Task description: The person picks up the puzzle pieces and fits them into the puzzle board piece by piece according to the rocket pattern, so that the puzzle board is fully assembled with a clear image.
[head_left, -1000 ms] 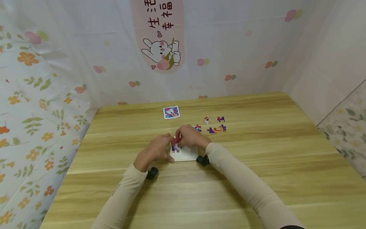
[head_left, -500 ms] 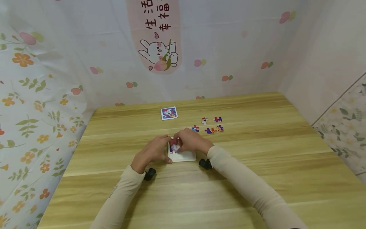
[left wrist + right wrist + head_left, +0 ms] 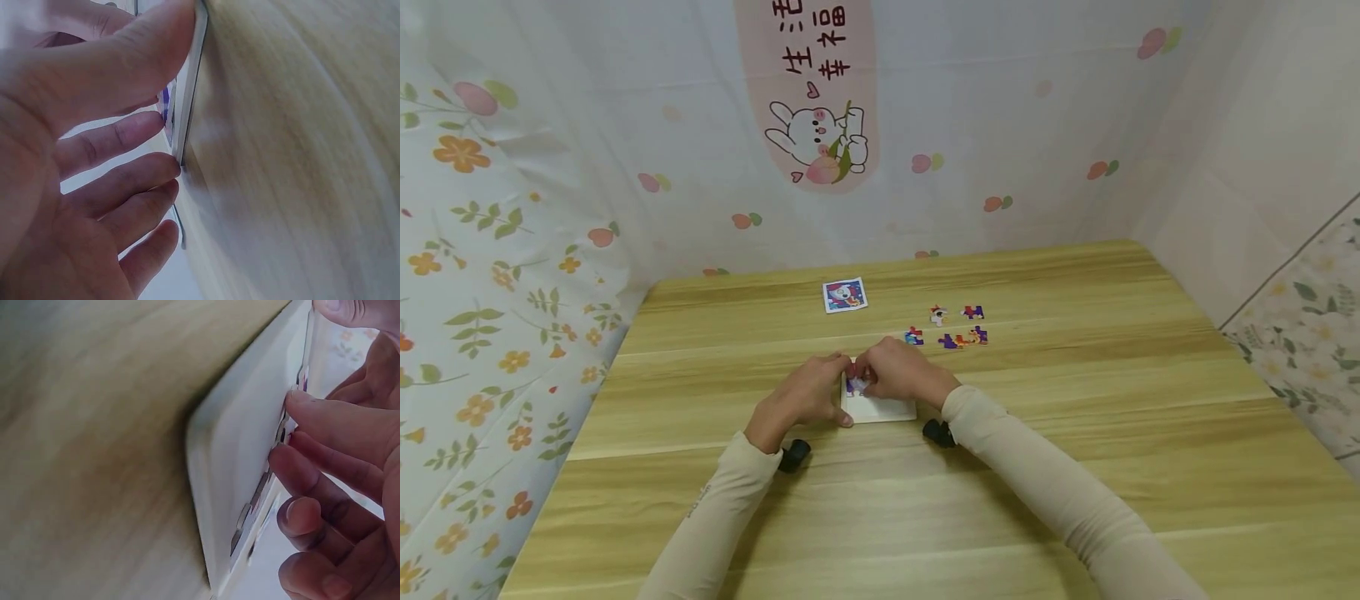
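On the left, your left hand (image 3: pixel 802 395) braces the white board (image 3: pixel 889 410), thumb at its near left corner, fingers at the far one; hold it firmly enough that the board shouldn't slide. Next come the joined pieces (image 3: pixel 852 389), on the board's far left part. Your right hand (image 3: pixel 897 370) is curled narrowly there, thumb and fingertips pinching a pale puzzle piece (image 3: pixel 860 384). It's best to line up its tabs first, then press straight down until it lies flush, easing off if a neighbor lifts. Loose pieces (image 3: pixel 973 312) lie beyond and to the right, well within reach.

For writing: the left sleeve (image 3: pixel 730 483) bears a small mark you can't read. The pink wall panel (image 3: pixel 760 83) shows 生, 幸 and 福, with 活 cut at the top. The picture card (image 3: pixel 845 295) shows no legible lettering.
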Motion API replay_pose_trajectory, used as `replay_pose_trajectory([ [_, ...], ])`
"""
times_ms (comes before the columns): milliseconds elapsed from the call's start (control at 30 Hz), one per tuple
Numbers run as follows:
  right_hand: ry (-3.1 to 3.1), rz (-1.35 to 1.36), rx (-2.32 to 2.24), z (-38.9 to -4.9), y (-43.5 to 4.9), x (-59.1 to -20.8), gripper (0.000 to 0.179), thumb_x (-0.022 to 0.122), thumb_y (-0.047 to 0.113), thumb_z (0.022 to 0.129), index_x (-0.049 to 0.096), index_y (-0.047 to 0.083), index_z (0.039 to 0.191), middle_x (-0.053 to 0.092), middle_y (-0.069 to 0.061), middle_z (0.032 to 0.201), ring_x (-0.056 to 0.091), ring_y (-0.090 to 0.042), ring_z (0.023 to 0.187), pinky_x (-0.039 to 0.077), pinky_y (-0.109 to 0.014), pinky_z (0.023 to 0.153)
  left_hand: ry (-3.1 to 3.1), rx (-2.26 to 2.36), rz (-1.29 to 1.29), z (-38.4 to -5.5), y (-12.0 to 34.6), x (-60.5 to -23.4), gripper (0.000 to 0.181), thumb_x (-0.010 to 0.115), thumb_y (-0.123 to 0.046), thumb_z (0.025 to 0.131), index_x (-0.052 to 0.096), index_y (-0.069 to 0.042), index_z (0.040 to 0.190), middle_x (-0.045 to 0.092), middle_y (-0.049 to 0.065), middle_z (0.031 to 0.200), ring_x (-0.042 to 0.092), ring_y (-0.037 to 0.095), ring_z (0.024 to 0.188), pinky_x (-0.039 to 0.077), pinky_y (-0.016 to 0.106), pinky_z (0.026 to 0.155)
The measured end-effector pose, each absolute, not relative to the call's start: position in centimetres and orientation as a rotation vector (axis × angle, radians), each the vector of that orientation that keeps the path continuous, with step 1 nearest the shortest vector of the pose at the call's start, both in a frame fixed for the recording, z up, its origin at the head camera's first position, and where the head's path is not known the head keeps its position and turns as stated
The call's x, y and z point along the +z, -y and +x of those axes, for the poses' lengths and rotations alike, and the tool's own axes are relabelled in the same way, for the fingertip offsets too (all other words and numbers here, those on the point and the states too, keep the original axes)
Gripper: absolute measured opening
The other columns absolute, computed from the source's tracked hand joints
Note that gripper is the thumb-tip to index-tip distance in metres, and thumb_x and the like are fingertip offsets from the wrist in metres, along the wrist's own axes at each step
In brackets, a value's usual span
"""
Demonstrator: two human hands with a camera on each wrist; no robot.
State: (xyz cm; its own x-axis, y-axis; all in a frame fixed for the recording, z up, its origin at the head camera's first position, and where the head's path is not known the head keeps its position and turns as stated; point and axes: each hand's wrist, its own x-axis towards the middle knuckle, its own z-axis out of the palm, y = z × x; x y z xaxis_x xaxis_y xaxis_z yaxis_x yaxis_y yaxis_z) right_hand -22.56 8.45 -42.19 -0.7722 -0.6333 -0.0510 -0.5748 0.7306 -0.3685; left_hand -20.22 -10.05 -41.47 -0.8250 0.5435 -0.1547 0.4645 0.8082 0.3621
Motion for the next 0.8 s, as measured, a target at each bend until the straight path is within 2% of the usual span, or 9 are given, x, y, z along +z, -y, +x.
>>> replay_pose_trajectory([
  [367, -2.766, -0.978, -0.417, -21.99, -8.29, -41.83, 0.023, 0.08, 0.023, 0.085, 0.078, 0.01, 0.104, 0.074, 0.001, 0.086, 0.058, -0.011, 0.072, 0.052, -0.027, 0.07, -2.738, 0.448, 0.768, -20.14, 9.86, -41.29, 0.061, 0.095, -0.027, 0.067, 0.063, -0.006, 0.116, 0.054, 0.026, 0.146, 0.053, 0.042, 0.135, 0.048, 0.05, 0.11],
  [600, -2.778, -1.006, -0.427, -21.98, -8.18, -41.62, 0.014, 0.077, 0.018, 0.087, 0.077, 0.01, 0.098, 0.068, 0.002, 0.075, 0.052, -0.009, 0.065, 0.042, -0.022, 0.06, -2.743, 0.443, 0.807, -20.3, 9.75, -41.33, 0.06, 0.095, -0.027, 0.067, 0.063, -0.006, 0.114, 0.058, 0.025, 0.142, 0.055, 0.042, 0.133, 0.049, 0.049, 0.108],
  [633, -2.778, -1.012, -0.421, -22.0, -8.16, -41.59, 0.014, 0.077, 0.017, 0.086, 0.077, 0.01, 0.098, 0.068, 0.003, 0.075, 0.052, -0.009, 0.066, 0.042, -0.022, 0.06, -2.744, 0.44, 0.814, -20.31, 9.74, -41.31, 0.06, 0.095, -0.027, 0.067, 0.063, -0.006, 0.113, 0.062, 0.023, 0.138, 0.059, 0.04, 0.128, 0.051, 0.048, 0.106],
  [800, -2.78, -1.01, -0.379, -22.14, -7.86, -41.86, 0.014, 0.078, 0.016, 0.084, 0.072, 0.011, 0.095, 0.065, 0.003, 0.077, 0.053, -0.01, 0.07, 0.043, -0.023, 0.062, -2.742, 0.429, 0.822, -20.32, 9.76, -41.29, 0.062, 0.095, -0.027, 0.067, 0.064, -0.004, 0.115, 0.068, 0.016, 0.128, 0.063, 0.035, 0.123, 0.053, 0.045, 0.104],
])
